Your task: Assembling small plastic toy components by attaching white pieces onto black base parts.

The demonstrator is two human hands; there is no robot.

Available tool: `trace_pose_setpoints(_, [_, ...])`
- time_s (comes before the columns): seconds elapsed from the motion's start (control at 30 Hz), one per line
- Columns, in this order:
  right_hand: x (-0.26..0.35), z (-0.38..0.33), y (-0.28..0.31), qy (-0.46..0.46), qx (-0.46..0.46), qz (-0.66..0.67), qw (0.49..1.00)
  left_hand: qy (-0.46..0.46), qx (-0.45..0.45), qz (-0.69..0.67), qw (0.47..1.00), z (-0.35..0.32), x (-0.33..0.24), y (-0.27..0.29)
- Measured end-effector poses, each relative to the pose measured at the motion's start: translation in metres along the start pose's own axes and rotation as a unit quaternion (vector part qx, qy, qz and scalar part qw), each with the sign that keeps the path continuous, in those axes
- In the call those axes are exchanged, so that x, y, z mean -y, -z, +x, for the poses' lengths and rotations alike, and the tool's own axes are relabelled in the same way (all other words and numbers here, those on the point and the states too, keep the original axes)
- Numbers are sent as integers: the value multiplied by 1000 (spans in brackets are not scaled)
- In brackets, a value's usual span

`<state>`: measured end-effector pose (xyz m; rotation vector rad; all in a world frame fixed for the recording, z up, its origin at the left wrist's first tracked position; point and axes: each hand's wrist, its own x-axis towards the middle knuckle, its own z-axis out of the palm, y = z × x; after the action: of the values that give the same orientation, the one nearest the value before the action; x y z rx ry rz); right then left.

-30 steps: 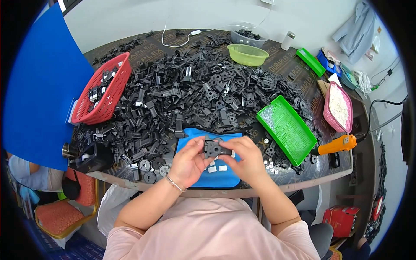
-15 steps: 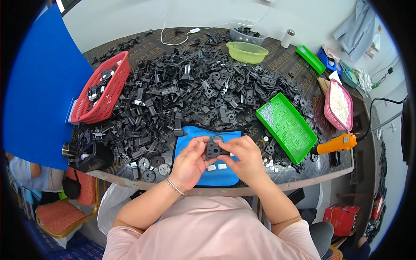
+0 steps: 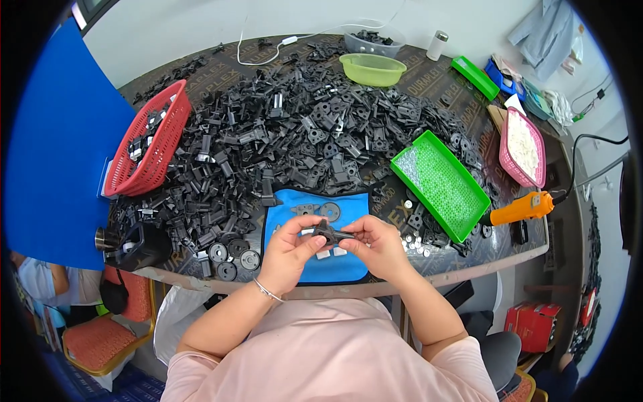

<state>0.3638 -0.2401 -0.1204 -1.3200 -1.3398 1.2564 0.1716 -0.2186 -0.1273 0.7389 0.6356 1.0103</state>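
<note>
Between my two hands, over a blue cloth [image 3: 349, 268], I hold a black plastic part [image 3: 328, 232], turned partly on edge. My left hand [image 3: 289, 251] pinches its left side between thumb and fingers. The fingers of my right hand [image 3: 379, 246] are closed on its narrow right end. On the cloth just beyond my hands lie a grey disc [image 3: 329, 212] and a flat dark plate with holes [image 3: 306, 210]. Small white blocks [image 3: 324, 254] rest below the held part, partly hidden by it.
A large heap of black plastic parts [image 3: 288, 127] spreads across the table. Round it stand a red basket [image 3: 149, 151], a green tray [image 3: 445, 191], a yellow-green bowl [image 3: 372, 70] and a pink basket [image 3: 507, 157]. An orange electric screwdriver [image 3: 522, 208] is at right; black discs [image 3: 227, 271] lie at left.
The black part has been tilted from facing up to nearly edge-on. My right hand has shifted along its side. The whole view has moved slightly, and the disc and plate on the cloth now show.
</note>
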Motion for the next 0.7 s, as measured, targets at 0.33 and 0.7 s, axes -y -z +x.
trace_pose_setpoints(0.33, [-17, 3, 15, 89, 52, -295, 950, -34, 24, 360, 932, 20, -17, 23])
trace_pose_setpoints(0.7, [-33, 3, 1, 103, 33, -459, 882, -109, 89, 562, 815, 19, -3, 12])
